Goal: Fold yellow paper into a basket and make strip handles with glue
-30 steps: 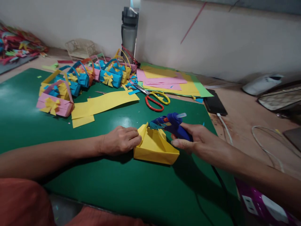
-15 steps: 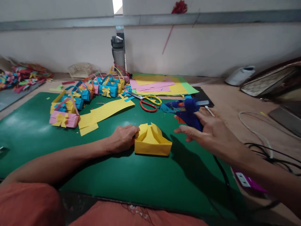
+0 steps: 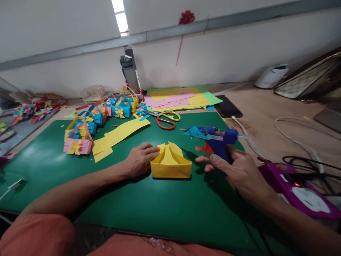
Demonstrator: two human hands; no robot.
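Note:
A folded yellow paper box (image 3: pixel 171 170) with raised flaps stands on the green mat (image 3: pixel 149 209). My left hand (image 3: pixel 141 160) rests at its left side, fingers closed on the box's left edge. To the right of the box, my right hand (image 3: pixel 234 169) holds a blue glue gun (image 3: pixel 217 137) by its handle, some fingers stretched out under the trigger. The gun's nozzle points left, above the mat and apart from the box. Blue paper scraps cling to its front.
Scissors (image 3: pixel 167 120) with red and yellow handles lie beyond the box. Yellow paper strips (image 3: pixel 122 133) and several small paper baskets (image 3: pixel 78 145) are at left. Coloured sheets (image 3: pixel 183 98) and a phone (image 3: pixel 229 106) lie behind. A purple power strip (image 3: pixel 301 192) with cables is at right.
The camera view has tilted and shifted. My right hand has lowered a little with the glue gun and turned it slightly. My left hand stays at the box.

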